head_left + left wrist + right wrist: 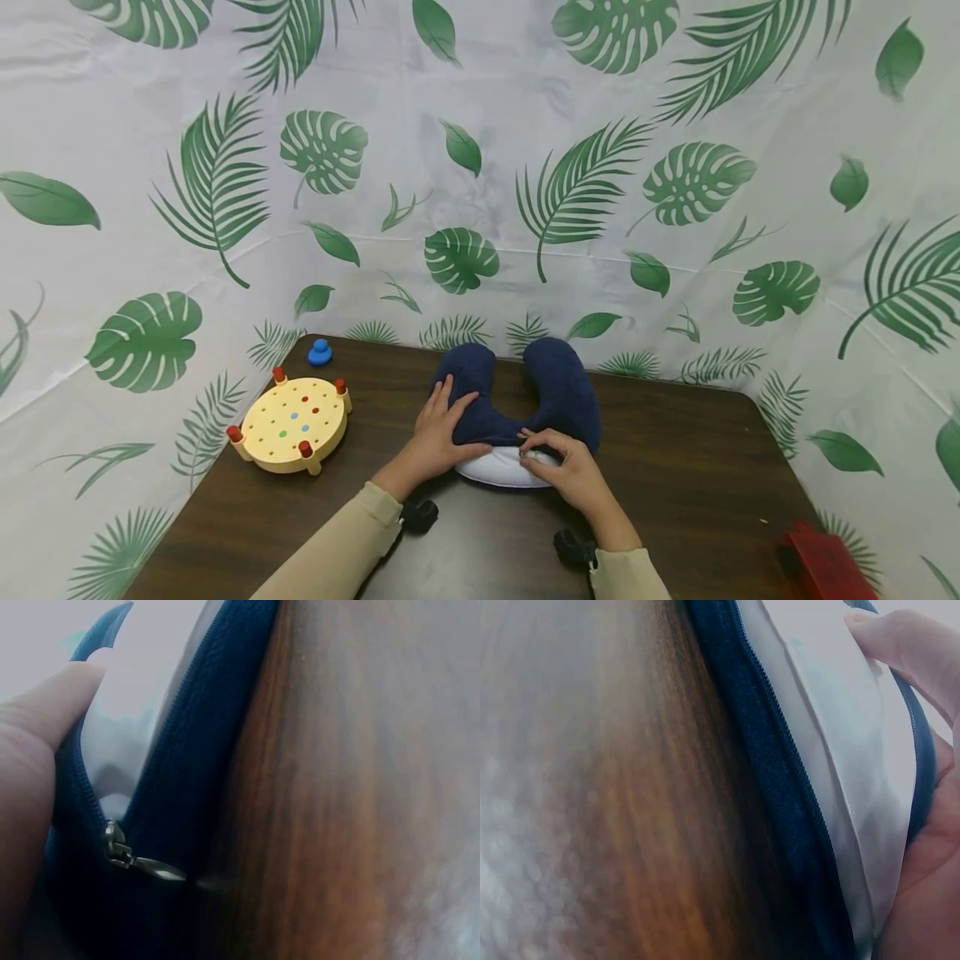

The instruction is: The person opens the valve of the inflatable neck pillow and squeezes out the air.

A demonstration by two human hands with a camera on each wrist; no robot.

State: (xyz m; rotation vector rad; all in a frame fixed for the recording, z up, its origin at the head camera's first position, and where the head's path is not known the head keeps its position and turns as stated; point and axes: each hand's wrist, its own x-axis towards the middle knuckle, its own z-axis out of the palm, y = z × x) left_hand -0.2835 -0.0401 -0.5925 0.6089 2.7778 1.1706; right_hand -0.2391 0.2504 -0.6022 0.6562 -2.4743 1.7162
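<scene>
A navy U-shaped neck pillow [566, 383] lies on the table with its curved end toward me. Along that end the cover's zipper gapes, and the white inner cushion [495, 467] shows through. My left hand [435, 437] rests on the pillow's left side with fingers spread, its thumb at the opening's edge. With thumb and forefinger, my right hand [566, 471] pinches the cover's upper edge over the white part. In the left wrist view a metal zipper pull [154, 868] hangs at one end of the opening. Zipper teeth [791, 750] run along the lower edge in the right wrist view.
To the left stands a round yellow pegboard [296, 425] with red-topped legs and several coloured pegs. Behind it sits a small blue object [320, 352]. A red object [828, 562] is at the table's near right corner. Leaf-printed cloth [480, 200] hangs behind the dark wooden table [675, 483].
</scene>
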